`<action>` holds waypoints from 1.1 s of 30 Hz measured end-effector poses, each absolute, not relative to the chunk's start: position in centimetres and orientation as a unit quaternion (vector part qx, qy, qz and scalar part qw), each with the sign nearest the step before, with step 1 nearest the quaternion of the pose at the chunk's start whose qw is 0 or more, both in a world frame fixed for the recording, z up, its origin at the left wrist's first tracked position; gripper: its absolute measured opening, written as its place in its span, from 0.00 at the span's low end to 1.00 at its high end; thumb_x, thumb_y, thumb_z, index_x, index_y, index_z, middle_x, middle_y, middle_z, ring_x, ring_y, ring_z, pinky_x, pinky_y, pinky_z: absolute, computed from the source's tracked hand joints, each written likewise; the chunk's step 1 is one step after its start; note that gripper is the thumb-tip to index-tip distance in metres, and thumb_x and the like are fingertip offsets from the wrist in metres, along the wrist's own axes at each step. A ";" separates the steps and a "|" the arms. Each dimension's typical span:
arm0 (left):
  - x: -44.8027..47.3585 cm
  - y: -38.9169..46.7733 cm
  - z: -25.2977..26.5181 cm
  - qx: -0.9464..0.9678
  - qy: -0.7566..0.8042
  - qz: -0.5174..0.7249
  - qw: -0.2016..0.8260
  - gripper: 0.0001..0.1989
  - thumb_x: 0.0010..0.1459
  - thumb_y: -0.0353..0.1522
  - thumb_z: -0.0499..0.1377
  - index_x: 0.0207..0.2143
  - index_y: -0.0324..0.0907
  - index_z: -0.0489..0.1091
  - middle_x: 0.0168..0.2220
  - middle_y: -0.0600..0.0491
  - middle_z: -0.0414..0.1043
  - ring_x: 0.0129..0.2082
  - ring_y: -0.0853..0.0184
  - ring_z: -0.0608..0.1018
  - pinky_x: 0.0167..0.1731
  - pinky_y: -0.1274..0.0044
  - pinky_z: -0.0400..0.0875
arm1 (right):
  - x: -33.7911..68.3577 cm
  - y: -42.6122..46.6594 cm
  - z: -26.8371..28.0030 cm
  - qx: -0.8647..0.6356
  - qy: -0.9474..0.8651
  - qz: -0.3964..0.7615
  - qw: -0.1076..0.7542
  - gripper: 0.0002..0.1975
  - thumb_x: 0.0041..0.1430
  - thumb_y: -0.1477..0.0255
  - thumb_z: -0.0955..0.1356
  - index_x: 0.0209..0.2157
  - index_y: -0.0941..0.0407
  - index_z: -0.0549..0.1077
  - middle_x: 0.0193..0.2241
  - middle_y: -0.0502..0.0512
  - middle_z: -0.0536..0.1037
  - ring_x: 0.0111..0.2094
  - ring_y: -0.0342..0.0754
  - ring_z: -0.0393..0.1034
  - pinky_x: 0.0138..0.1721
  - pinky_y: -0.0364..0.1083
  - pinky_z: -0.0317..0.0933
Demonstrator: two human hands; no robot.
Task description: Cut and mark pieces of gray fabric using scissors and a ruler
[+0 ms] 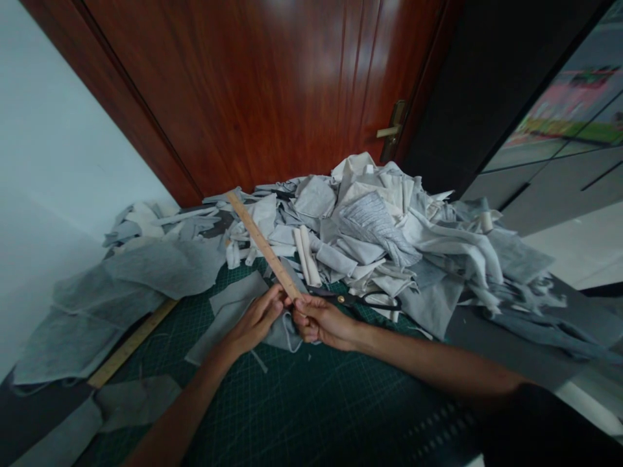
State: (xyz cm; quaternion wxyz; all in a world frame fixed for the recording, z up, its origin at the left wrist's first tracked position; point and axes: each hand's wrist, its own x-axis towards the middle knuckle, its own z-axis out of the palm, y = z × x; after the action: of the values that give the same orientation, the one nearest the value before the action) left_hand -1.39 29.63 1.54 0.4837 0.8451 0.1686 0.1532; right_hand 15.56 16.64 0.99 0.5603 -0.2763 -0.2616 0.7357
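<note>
A wooden ruler (260, 240) slants up and away from my hands, its near end between them. My right hand (324, 322) is closed, with thumb and fingers pinching that near end. My left hand (256, 321) has its fingers closed at the ruler's left edge, their tips partly hidden. Beneath both hands lie grey fabric pieces (221, 324) on a green cutting mat (292, 408). Black-handled scissors (382, 301) rest just beyond my right hand, their blades partly covered.
A large heap of grey and white fabric scraps (370, 220) fills the far side, against a brown wooden door (272, 84). Larger grey cloth pieces (97, 305) lie at left, partly over a second ruler (134, 340). A white wall (58, 130) bounds the left.
</note>
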 end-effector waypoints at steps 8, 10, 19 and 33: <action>-1.1 29.1 2.0 0.865 0.226 0.147 0.422 0.23 0.70 0.47 0.47 0.50 0.42 0.74 0.44 0.48 0.82 0.46 0.58 0.82 0.50 0.72 0.75 | 15.1 16.6 0.2 -0.307 -0.403 0.681 0.529 0.27 0.60 0.47 0.74 0.44 0.55 0.67 0.23 0.40 0.71 0.16 0.36 0.57 0.19 0.39 0.48; -1.0 29.1 2.1 0.874 0.219 0.150 0.407 0.25 0.70 0.46 0.47 0.49 0.41 0.76 0.43 0.47 0.82 0.43 0.59 0.82 0.50 0.71 0.75 | 15.1 16.6 0.0 -0.314 -0.438 0.667 0.514 0.28 0.60 0.46 0.73 0.44 0.55 0.67 0.24 0.41 0.73 0.17 0.37 0.60 0.19 0.40 0.51; -1.3 29.1 1.3 0.895 0.216 0.149 0.360 0.29 0.71 0.46 0.44 0.50 0.38 0.78 0.49 0.43 0.82 0.50 0.57 0.81 0.58 0.69 0.71 | 15.3 16.6 -0.1 -0.324 -0.497 0.632 0.499 0.27 0.64 0.45 0.70 0.42 0.56 0.68 0.25 0.42 0.72 0.18 0.36 0.61 0.19 0.39 0.55; -0.9 29.0 1.4 0.905 0.205 0.142 0.344 0.33 0.72 0.47 0.41 0.50 0.37 0.79 0.40 0.45 0.84 0.42 0.57 0.83 0.50 0.69 0.76 | 15.2 16.3 0.2 -0.336 -0.492 0.637 0.489 0.27 0.63 0.44 0.70 0.35 0.54 0.63 0.23 0.39 0.65 0.17 0.35 0.57 0.19 0.40 0.53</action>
State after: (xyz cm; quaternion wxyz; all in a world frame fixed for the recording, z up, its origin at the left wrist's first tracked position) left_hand -0.90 28.99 1.41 0.3443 0.9051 0.2050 0.1423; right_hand 15.15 16.32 0.23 0.4889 -0.3360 -0.4918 0.6374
